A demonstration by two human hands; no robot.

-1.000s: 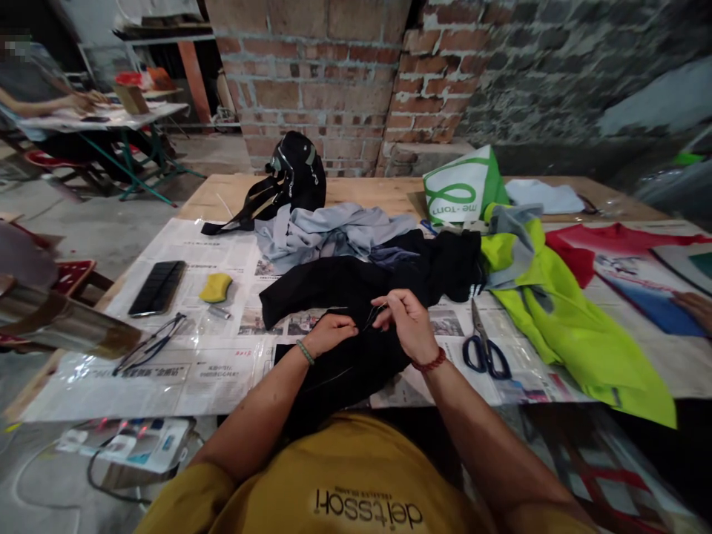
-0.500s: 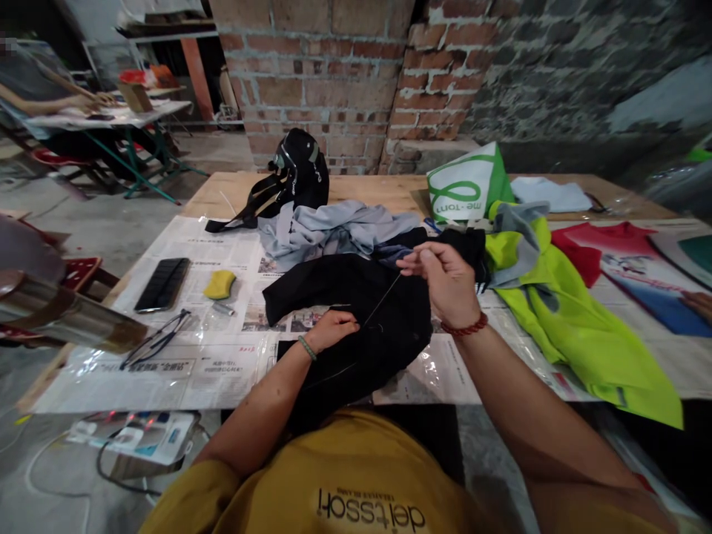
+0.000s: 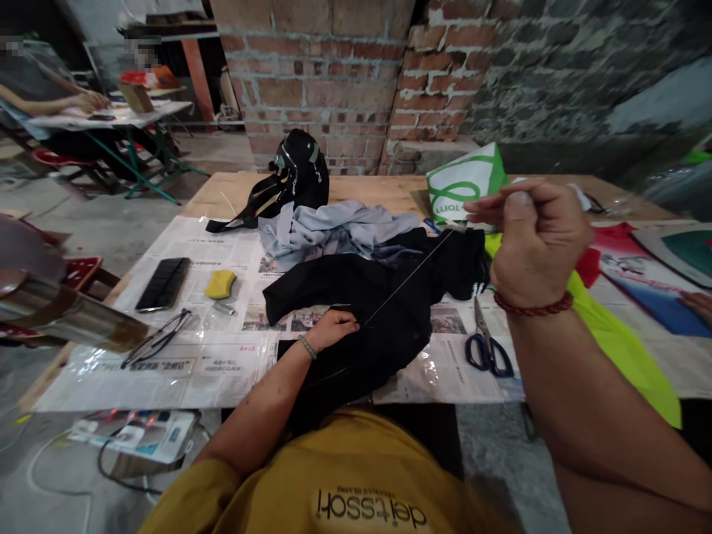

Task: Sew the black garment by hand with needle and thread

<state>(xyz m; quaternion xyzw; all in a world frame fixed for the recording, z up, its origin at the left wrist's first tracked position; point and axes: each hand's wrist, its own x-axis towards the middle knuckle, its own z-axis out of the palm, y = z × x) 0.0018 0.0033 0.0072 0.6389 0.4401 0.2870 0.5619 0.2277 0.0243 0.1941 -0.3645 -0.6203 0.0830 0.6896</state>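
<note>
A black garment (image 3: 389, 311) is spread on the newspaper in front of me. My left hand (image 3: 334, 328) is closed, its fingertips pinching the dark fabric. From close to those fingers a thin pale thread (image 3: 414, 274) runs taut, up and to the right. Its upper end meets the fingertips of my right hand (image 3: 539, 233), which is raised and closed in a pinch; whether a needle is in that pinch cannot be made out. Dark-handled scissors (image 3: 488, 350) lie below and left of my right wrist.
Left on the newspaper (image 3: 211, 371) are a phone (image 3: 163, 284), a yellow sponge (image 3: 220, 284), glasses (image 3: 159, 340) and a tilted bottle (image 3: 72, 311). Grey cloth (image 3: 334, 230), a black bag (image 3: 303, 169) and a white-green bag (image 3: 464, 182) lie behind. A neon-yellow garment (image 3: 623, 348) is right. Another person (image 3: 38, 89) sits far left.
My right hand has moved right and up, drawing out a longer stretch of thread. Its move has uncovered the scissors on the table. My left hand has stayed in place.
</note>
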